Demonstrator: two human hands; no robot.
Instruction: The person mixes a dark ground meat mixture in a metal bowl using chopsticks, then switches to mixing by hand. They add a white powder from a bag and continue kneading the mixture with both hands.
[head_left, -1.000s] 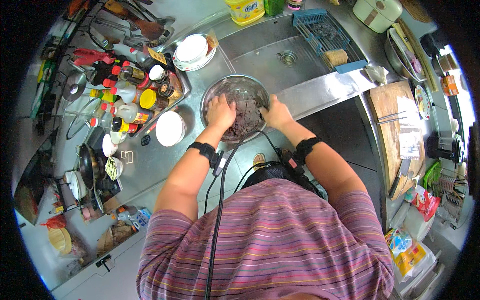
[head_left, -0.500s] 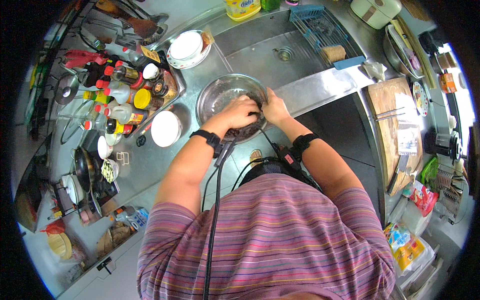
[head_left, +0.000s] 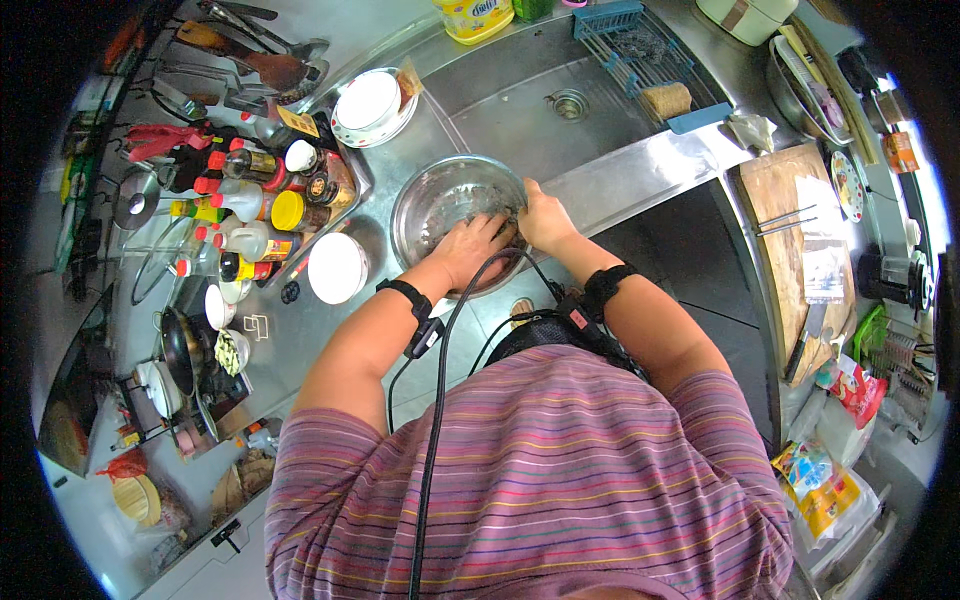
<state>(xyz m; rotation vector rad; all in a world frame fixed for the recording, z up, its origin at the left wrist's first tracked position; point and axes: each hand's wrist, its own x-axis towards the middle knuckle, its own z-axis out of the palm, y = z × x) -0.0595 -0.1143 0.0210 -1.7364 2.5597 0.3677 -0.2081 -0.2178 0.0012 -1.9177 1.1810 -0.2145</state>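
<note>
A shiny steel mixing bowl (head_left: pixel 408 215) stands at the counter's edge in front of me, its inner wall smeared with residue. Inside it, my left hand (head_left: pixel 470 246) lies palm down with the fingers stretched and slightly apart, over dark brownish food that I cannot identify. Most of that food is hidden beneath the hand. On the bowl's right side, my right hand (head_left: pixel 545 220) grips the rim, thumb pointing up along it. Each wrist wears a black strap, and a black cable loops across the bowl's near side.
Left of the bowl are a white bowl (head_left: pixel 337 268) and a tray of sauce bottles (head_left: pixel 243 240). Stacked plates (head_left: pixel 368 105) stand behind it. A sink (head_left: pixel 520 110) with a blue drain basket (head_left: pixel 640 60) lies beyond. At right, a wooden cutting board (head_left: pixel 780 230) bears a knife (head_left: pixel 806 345).
My left hand has gone from curled fingers to flatter, spread ones and sits slightly lower and left in the bowl. My right hand keeps its hold on the rim.
</note>
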